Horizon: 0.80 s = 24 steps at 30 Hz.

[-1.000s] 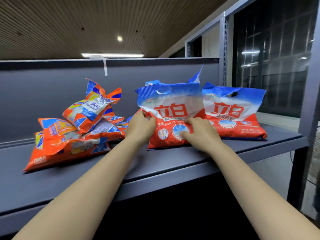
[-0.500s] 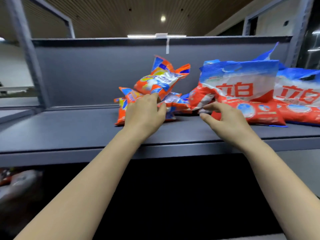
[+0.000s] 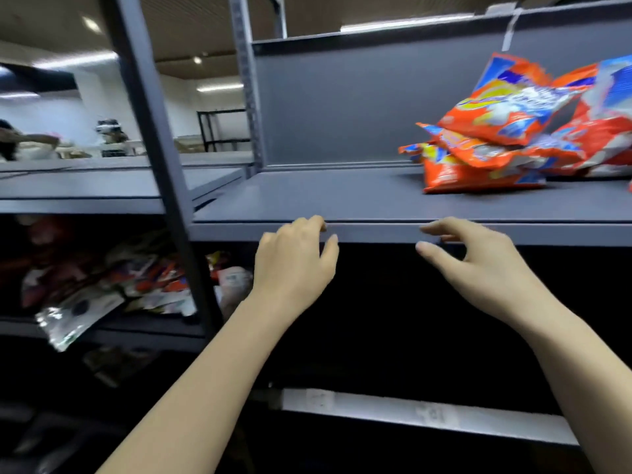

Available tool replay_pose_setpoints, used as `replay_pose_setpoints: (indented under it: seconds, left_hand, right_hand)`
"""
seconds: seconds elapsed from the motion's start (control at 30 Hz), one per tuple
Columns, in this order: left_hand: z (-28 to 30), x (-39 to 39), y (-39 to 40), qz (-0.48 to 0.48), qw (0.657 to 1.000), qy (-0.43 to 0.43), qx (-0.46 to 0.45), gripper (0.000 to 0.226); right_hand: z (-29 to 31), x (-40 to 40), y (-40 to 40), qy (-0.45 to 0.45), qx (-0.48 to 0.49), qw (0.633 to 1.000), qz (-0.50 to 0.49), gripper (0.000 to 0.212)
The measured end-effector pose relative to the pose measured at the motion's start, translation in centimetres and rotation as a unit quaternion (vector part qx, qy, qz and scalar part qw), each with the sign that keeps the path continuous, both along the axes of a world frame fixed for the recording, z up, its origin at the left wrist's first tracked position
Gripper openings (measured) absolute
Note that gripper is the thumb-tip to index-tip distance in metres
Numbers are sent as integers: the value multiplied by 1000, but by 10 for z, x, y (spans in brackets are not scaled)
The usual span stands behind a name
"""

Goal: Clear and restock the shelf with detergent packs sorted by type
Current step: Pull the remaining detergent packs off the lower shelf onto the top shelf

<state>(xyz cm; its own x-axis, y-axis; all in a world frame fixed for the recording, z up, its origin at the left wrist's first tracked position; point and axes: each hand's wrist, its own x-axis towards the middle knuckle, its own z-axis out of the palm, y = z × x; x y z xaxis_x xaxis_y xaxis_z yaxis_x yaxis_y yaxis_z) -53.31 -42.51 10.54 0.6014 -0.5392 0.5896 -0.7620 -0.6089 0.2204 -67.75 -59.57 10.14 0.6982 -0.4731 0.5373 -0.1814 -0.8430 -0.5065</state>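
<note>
Grey shelf [image 3: 342, 196] under orange packs [image 3: 485, 148], dim storeroom.

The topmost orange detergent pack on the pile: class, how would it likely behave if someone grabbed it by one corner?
The topmost orange pack looks crinkled and bulging, so it would probably sag, not stay stiff. Its glossy film may be slippery. It rests tilted on the other orange packs, so lifting it could shift them along the shelf.

One head-worn view faces forward and slightly down, close to the grey shelf [image 3: 342, 200].
</note>
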Motion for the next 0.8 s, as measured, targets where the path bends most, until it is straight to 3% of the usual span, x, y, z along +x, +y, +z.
replay_pose_setpoints:
  seconds: [0.43, 0.8]
  left_hand:
    - [-85, 109, 214, 162, 980, 111, 36, 32]
    - [-119, 228, 327, 271, 947, 161, 62, 30]
  right_hand:
    - [-68, 153, 192, 99, 0, 979, 178, 28]
    - [-111, 299, 278, 176, 22, 950, 257, 39]
